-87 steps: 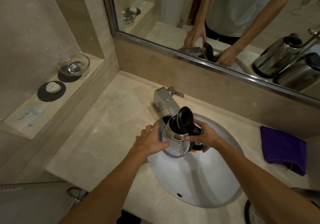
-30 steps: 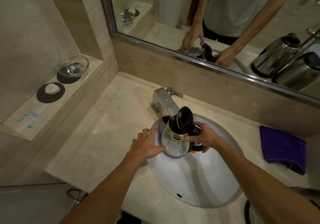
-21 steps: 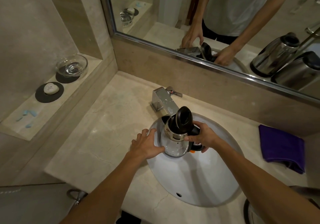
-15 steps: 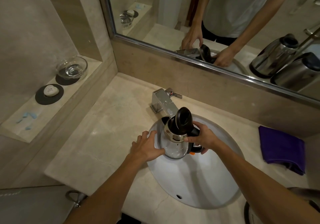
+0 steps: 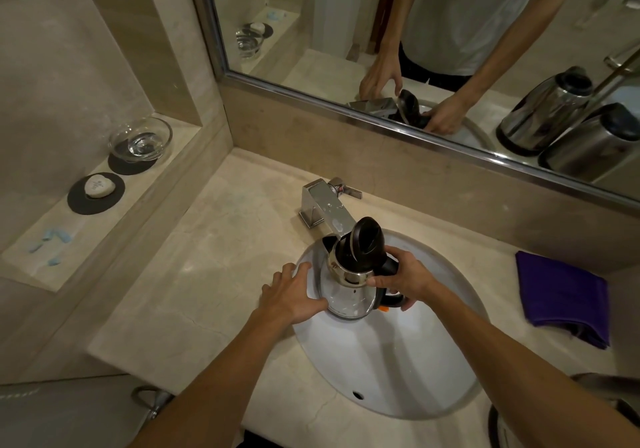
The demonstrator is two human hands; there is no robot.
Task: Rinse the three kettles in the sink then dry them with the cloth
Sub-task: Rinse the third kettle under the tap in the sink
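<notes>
Ok so the kettle (image 5: 349, 288) sits upright in the sink (image 5: 398, 371), up at the back of the bowl w/ its mouth right under the faucet (image 5: 329, 210) spout and the lid (image 5: 367, 243) flipped up. Your right hand (image 5: 405, 281) is wrapped round the black handle, solid grip. Your left hand (image 5: 294, 295) is flat and spread, holding nothing, thumb side resting against the lower steel body.

Can't tell from here if water's running, too dim to see a stream.

Tips for this bit imo:
- keep the right hand as the carrier and the left as a brace only. Wet steel is prob slippery, so don't trust the flat palm to take weight.
- the lid stands v close to the spout, so tip the kettle away from the faucet when you swirl or you'll likely knock it.
- looks like there are electrics at the base (orange bit by the handle), so I'd rinse the inside and keep the underside out of the flow.
- dump toward the drain side, low in the bowl, for less splash on the tabletop (image 5: 225, 239).

The purple cloth (image 5: 561, 295) is folded on the tabletop to your right, apart from the sink, so dry over there. The mirror (image 5: 346, 31) shows 2 more steel kettles (image 5: 543, 111), so 1 of 3 is in hand.
</notes>
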